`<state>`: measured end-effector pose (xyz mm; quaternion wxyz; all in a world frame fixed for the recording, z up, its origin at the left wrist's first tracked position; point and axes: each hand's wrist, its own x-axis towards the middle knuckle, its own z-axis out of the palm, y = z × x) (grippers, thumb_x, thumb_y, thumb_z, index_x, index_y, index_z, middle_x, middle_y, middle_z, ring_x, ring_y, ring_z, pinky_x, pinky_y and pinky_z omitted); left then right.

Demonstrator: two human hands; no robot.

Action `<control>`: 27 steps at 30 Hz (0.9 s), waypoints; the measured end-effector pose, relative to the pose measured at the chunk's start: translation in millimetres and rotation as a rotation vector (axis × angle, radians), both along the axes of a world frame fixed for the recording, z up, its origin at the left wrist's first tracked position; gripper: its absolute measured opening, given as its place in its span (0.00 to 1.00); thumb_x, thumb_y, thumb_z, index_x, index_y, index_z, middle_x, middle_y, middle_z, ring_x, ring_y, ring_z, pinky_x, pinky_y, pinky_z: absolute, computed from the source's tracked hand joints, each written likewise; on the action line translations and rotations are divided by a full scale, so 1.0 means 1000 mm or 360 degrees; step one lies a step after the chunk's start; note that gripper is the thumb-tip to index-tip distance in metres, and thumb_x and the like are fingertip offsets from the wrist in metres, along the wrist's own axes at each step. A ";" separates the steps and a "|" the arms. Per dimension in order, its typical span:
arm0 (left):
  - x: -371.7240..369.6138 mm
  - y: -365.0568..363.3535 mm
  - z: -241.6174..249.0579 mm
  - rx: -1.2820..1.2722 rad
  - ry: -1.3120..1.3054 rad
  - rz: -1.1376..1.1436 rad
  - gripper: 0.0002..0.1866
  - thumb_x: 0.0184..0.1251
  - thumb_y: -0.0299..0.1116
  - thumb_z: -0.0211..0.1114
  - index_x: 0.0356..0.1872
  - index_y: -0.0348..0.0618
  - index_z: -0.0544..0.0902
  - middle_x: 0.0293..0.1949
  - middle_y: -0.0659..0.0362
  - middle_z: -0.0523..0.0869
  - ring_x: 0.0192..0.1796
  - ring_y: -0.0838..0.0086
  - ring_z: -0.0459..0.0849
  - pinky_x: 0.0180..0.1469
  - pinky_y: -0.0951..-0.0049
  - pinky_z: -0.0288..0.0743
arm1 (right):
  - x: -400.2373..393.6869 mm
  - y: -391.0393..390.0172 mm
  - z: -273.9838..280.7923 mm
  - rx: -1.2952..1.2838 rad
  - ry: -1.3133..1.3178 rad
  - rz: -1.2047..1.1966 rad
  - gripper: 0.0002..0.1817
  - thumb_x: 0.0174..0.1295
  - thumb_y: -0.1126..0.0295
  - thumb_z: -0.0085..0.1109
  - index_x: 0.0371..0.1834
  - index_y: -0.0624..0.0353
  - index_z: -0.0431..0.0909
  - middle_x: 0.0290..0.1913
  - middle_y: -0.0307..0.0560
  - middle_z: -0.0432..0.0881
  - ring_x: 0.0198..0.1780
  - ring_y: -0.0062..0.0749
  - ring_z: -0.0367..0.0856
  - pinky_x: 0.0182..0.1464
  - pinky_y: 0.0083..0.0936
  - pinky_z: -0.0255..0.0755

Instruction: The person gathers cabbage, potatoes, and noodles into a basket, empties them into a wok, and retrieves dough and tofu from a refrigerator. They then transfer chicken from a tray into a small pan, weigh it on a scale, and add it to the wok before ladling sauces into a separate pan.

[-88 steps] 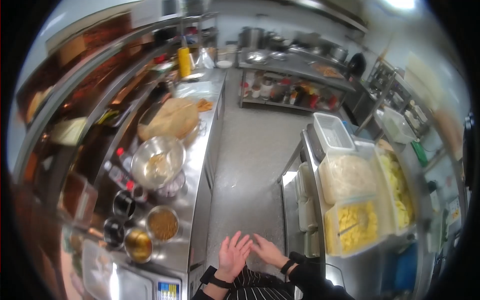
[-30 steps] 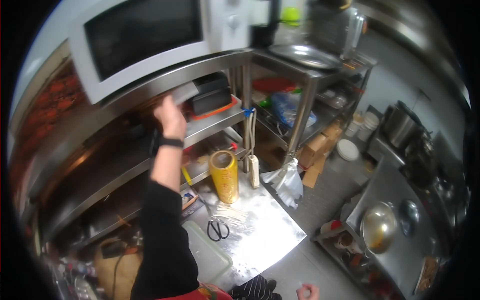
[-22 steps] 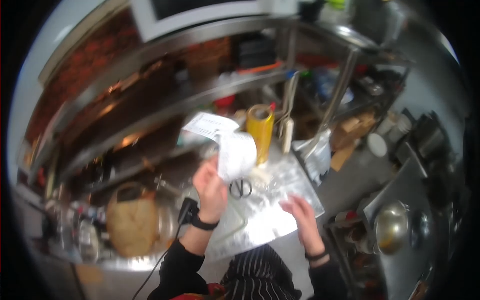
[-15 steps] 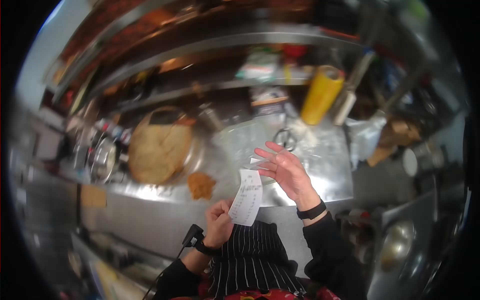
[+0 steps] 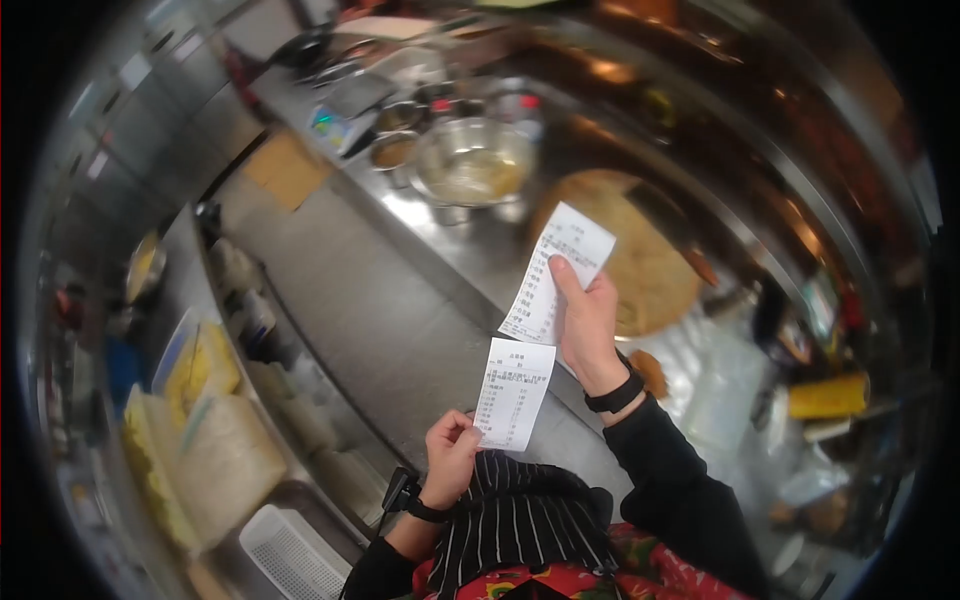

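My left hand (image 5: 450, 455) pinches the lower left corner of a printed paper receipt (image 5: 517, 395) in front of my striped apron. A second printed receipt (image 5: 555, 270) is in my right hand (image 5: 588, 320), with the thumb lying over its face and the fingers behind it. The two papers hang one above the other, the upper one tilted, their near edges almost meeting. Rows of small print run down both. Beyond the right hand lies a round wooden chopping board (image 5: 655, 255) on the steel counter, partly covered by the upper receipt.
Up the counter stand a large metal bowl (image 5: 470, 165) and a smaller pot (image 5: 393, 150). A brown lump (image 5: 649, 375) and a yellow roll (image 5: 828, 397) lie to the right. On the left are a white perforated basket (image 5: 295, 555) and containers of yellow food (image 5: 205, 375).
The view has swung left along the counter. My right hand, spread beside the first receipt before, now grips a second receipt. The left hand keeps its hold.
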<state>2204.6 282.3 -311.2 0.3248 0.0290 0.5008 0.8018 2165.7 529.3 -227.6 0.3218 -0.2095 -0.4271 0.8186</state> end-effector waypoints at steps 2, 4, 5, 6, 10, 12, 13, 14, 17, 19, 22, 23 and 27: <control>-0.065 -0.036 0.023 -0.0201 0.0022 0.0102 0.04 0.66 0.19 0.57 0.31 0.36 0.73 0.38 0.55 0.83 0.36 0.75 0.83 0.40 0.72 0.83 | -0.091 -0.045 0.015 -0.0032 0.0078 0.0133 0.12 0.70 0.72 0.59 0.52 0.67 0.77 0.48 0.44 0.85 0.44 0.22 0.83 0.48 0.21 0.75; -0.098 -0.053 0.023 -0.0165 -0.0019 0.0209 0.04 0.67 0.20 0.57 0.31 0.35 0.73 0.38 0.54 0.83 0.36 0.73 0.84 0.39 0.70 0.84 | -0.137 -0.067 0.027 0.0032 0.0033 0.0457 0.12 0.71 0.69 0.57 0.52 0.67 0.78 0.47 0.44 0.85 0.45 0.23 0.83 0.49 0.22 0.76; -0.116 -0.059 0.023 -0.0122 -0.0053 0.0267 0.05 0.69 0.21 0.57 0.32 0.35 0.73 0.37 0.54 0.83 0.35 0.72 0.85 0.38 0.68 0.86 | -0.162 -0.073 0.027 0.0044 0.0022 0.0586 0.13 0.71 0.68 0.57 0.51 0.67 0.78 0.47 0.45 0.85 0.46 0.24 0.83 0.49 0.23 0.76; -0.053 -0.015 0.012 -0.0177 -0.0020 0.0298 0.05 0.69 0.21 0.57 0.32 0.35 0.73 0.37 0.54 0.83 0.35 0.72 0.85 0.38 0.68 0.86 | -0.104 -0.025 0.009 -0.0009 0.0063 0.0613 0.13 0.71 0.68 0.57 0.51 0.67 0.78 0.47 0.45 0.85 0.46 0.24 0.83 0.49 0.23 0.76; -0.103 -0.016 0.023 -0.0285 0.0034 0.0423 0.04 0.70 0.23 0.58 0.35 0.33 0.75 0.40 0.50 0.85 0.37 0.68 0.86 0.39 0.65 0.87 | -0.182 -0.024 0.025 0.0136 0.0033 0.0879 0.13 0.73 0.68 0.55 0.52 0.66 0.79 0.47 0.43 0.86 0.43 0.20 0.82 0.48 0.21 0.76; -0.128 0.000 0.024 -0.0304 0.0011 0.0512 0.04 0.71 0.25 0.59 0.39 0.33 0.77 0.43 0.48 0.85 0.37 0.66 0.87 0.39 0.67 0.86 | -0.224 0.004 0.041 0.0282 0.0054 0.0798 0.13 0.73 0.68 0.54 0.52 0.66 0.79 0.47 0.42 0.86 0.44 0.19 0.82 0.48 0.21 0.75; -0.136 -0.003 0.016 -0.0260 -0.0002 0.0585 0.05 0.71 0.26 0.59 0.40 0.33 0.78 0.44 0.48 0.86 0.38 0.65 0.87 0.39 0.67 0.85 | -0.245 0.010 0.047 0.0403 0.0086 0.0786 0.13 0.73 0.69 0.54 0.52 0.66 0.79 0.46 0.41 0.86 0.44 0.19 0.81 0.49 0.20 0.74; -0.158 -0.004 0.019 -0.0218 0.0032 0.0555 0.05 0.71 0.26 0.59 0.40 0.33 0.78 0.44 0.48 0.86 0.38 0.65 0.87 0.39 0.67 0.85 | -0.277 0.025 0.059 0.0499 0.0112 0.0768 0.12 0.73 0.69 0.53 0.51 0.66 0.79 0.46 0.40 0.86 0.44 0.19 0.81 0.49 0.20 0.74; -0.223 -0.009 0.015 -0.0306 0.0043 0.0515 0.10 0.74 0.32 0.58 0.49 0.37 0.79 0.52 0.48 0.85 0.49 0.64 0.85 0.49 0.68 0.80 | -0.382 0.102 0.088 0.0795 0.0133 0.0445 0.11 0.71 0.71 0.53 0.49 0.65 0.80 0.46 0.42 0.85 0.44 0.23 0.82 0.50 0.22 0.74; -0.259 -0.007 0.007 -0.0347 -0.0037 0.0700 0.07 0.72 0.29 0.60 0.44 0.37 0.79 0.51 0.50 0.85 0.45 0.68 0.86 0.44 0.72 0.81 | -0.429 0.160 0.116 0.0829 0.0170 0.0172 0.10 0.69 0.72 0.54 0.45 0.67 0.80 0.42 0.45 0.85 0.42 0.26 0.83 0.47 0.26 0.76; -0.317 -0.020 0.010 -0.0403 -0.0130 0.0834 0.07 0.72 0.29 0.60 0.45 0.37 0.79 0.51 0.50 0.85 0.45 0.67 0.86 0.44 0.71 0.81 | -0.506 0.252 0.139 0.0732 0.0065 -0.0041 0.11 0.67 0.71 0.54 0.45 0.69 0.78 0.41 0.51 0.84 0.41 0.37 0.84 0.46 0.35 0.78; -0.338 -0.020 0.020 -0.0403 -0.0112 0.0858 0.07 0.72 0.29 0.59 0.45 0.38 0.78 0.50 0.50 0.86 0.46 0.67 0.86 0.45 0.71 0.80 | -0.528 0.274 0.146 0.0618 0.0080 -0.0138 0.13 0.67 0.71 0.51 0.45 0.72 0.79 0.41 0.55 0.84 0.41 0.41 0.85 0.43 0.38 0.78; -0.402 -0.023 0.026 -0.0413 -0.0170 0.0997 0.07 0.73 0.29 0.56 0.45 0.38 0.78 0.50 0.51 0.85 0.47 0.66 0.84 0.45 0.69 0.79 | -0.586 0.336 0.162 0.0728 -0.0084 -0.0472 0.14 0.67 0.71 0.52 0.47 0.74 0.77 0.43 0.56 0.84 0.42 0.42 0.84 0.44 0.38 0.77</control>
